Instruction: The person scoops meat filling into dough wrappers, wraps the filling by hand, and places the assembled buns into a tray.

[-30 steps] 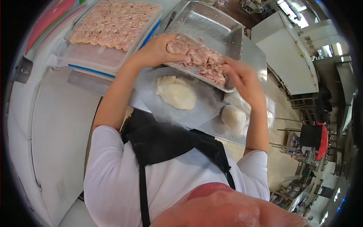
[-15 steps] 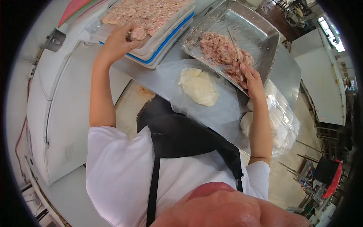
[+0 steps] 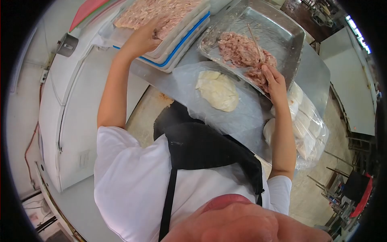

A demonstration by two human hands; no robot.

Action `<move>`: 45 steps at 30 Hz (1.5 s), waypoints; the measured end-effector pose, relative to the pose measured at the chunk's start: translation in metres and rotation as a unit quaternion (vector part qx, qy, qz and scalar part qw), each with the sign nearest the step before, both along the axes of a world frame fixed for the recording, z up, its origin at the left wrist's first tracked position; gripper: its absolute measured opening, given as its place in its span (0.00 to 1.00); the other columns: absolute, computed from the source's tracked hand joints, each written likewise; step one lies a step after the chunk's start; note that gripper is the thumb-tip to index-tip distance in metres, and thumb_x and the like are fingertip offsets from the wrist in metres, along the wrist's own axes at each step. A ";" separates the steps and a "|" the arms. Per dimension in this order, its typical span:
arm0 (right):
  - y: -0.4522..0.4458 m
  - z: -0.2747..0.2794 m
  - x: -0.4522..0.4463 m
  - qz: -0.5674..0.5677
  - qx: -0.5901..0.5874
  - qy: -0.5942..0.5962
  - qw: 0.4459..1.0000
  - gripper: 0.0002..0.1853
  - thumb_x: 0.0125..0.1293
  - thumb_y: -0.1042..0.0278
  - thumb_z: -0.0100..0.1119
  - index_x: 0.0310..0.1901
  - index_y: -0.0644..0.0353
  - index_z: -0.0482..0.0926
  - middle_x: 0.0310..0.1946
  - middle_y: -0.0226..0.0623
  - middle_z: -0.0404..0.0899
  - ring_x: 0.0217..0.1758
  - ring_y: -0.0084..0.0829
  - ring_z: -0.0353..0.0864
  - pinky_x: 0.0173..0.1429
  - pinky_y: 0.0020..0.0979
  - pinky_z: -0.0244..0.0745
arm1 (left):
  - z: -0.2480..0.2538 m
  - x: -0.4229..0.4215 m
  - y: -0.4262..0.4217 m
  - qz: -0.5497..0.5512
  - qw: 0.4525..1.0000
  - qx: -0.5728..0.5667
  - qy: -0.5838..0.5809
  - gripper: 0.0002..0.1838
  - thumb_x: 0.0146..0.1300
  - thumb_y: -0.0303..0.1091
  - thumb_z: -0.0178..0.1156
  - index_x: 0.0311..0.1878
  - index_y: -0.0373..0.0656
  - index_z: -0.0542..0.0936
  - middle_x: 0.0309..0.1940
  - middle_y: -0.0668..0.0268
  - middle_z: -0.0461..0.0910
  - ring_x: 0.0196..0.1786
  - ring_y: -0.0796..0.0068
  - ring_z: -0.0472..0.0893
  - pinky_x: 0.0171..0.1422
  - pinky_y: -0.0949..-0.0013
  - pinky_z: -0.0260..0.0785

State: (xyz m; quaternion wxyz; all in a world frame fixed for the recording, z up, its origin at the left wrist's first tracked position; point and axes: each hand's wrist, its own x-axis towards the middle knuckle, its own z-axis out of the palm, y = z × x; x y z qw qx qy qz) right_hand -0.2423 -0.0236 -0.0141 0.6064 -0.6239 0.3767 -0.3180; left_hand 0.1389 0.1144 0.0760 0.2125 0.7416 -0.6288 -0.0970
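Note:
My left hand (image 3: 144,38) reaches into a clear plastic container at the top left, fingers and thumb apart on a layer of pinkish ground meat portions (image 3: 163,17). The meat under the fingertips blends into that layer. My right hand (image 3: 275,82) grips a thin stick-like tool (image 3: 254,38) above the near edge of a metal pan (image 3: 278,34). Its lower end is hidden by the fingers and meat. A mound of ground meat (image 3: 240,48) fills the pan's near left part. Flattened pale dough (image 3: 217,90) lies between my arms on a plastic sheet (image 3: 181,86).
The meat container rests on a stacked box with a blue rim (image 3: 187,36). Clear bags of round white dough pieces (image 3: 304,125) lie right of my right forearm. A white freezer-like cabinet (image 3: 88,109) stands left, with a metal pot (image 3: 67,44) beyond it.
My left hand has moved right over the container; the meat lump in its fingers no longer shows separately. My right hand keeps its hold on the stick-like tool. The view has shifted slightly.

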 end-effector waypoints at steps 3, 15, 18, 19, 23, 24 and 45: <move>0.001 -0.003 -0.003 -0.021 -0.013 0.036 0.999 0.14 0.69 0.62 0.56 0.48 0.62 0.81 0.22 0.19 0.68 0.21 0.11 0.63 0.24 0.17 0.57 | 0.001 0.004 0.006 0.005 0.999 0.012 0.042 0.42 0.51 0.27 0.58 0.72 0.51 0.58 0.59 0.53 0.72 0.56 0.64 0.76 0.60 0.66 0.67; -0.002 0.006 -0.006 -0.013 -0.291 0.235 0.927 0.14 0.64 0.68 0.60 0.49 0.64 0.80 0.38 0.42 0.81 0.40 0.30 0.79 0.47 0.25 0.71 | -0.032 0.073 -0.006 -0.040 0.993 -0.099 0.040 0.34 0.58 0.30 0.52 0.71 0.44 0.60 0.69 0.52 0.62 0.71 0.57 0.62 0.71 0.64 0.56; -0.013 0.063 -0.015 0.075 -0.371 0.419 0.825 0.14 0.67 0.62 0.56 0.49 0.59 0.80 0.31 0.43 0.79 0.37 0.43 0.79 0.43 0.36 0.72 | -0.022 0.059 0.002 0.010 0.993 -0.115 0.034 0.30 0.58 0.30 0.51 0.68 0.43 0.65 0.63 0.53 0.68 0.64 0.57 0.70 0.66 0.64 0.62; -0.018 0.087 -0.015 0.073 -0.339 0.511 0.786 0.13 0.67 0.61 0.56 0.47 0.58 0.81 0.33 0.44 0.80 0.38 0.44 0.79 0.43 0.37 0.73 | -0.005 0.039 0.008 0.037 0.990 -0.130 0.026 0.29 0.59 0.29 0.52 0.66 0.42 0.67 0.61 0.54 0.71 0.61 0.58 0.72 0.63 0.63 0.64; -0.035 0.100 -0.006 0.048 -0.455 0.678 0.575 0.11 0.63 0.60 0.56 0.38 0.57 0.83 0.34 0.44 0.81 0.40 0.45 0.80 0.43 0.42 0.74 | -0.004 -0.029 0.015 -0.077 0.948 -0.303 0.061 0.19 0.59 0.27 0.55 0.55 0.40 0.75 0.48 0.58 0.79 0.47 0.62 0.78 0.53 0.63 0.69; -0.034 0.074 -0.007 0.066 -0.511 0.619 0.592 0.09 0.60 0.63 0.56 0.33 0.58 0.82 0.32 0.43 0.81 0.37 0.45 0.81 0.41 0.42 0.75 | -0.016 -0.046 0.011 -0.161 0.938 -0.287 0.112 0.15 0.58 0.27 0.57 0.50 0.40 0.77 0.47 0.58 0.79 0.46 0.62 0.78 0.52 0.63 0.70; 0.000 0.095 0.009 0.100 -0.404 0.706 0.572 0.10 0.60 0.61 0.56 0.32 0.57 0.82 0.25 0.42 0.80 0.33 0.42 0.82 0.35 0.44 0.75 | -0.128 -0.092 -0.008 -0.279 0.908 -0.141 0.279 0.09 0.62 0.31 0.60 0.41 0.38 0.83 0.43 0.60 0.79 0.50 0.64 0.77 0.55 0.66 0.69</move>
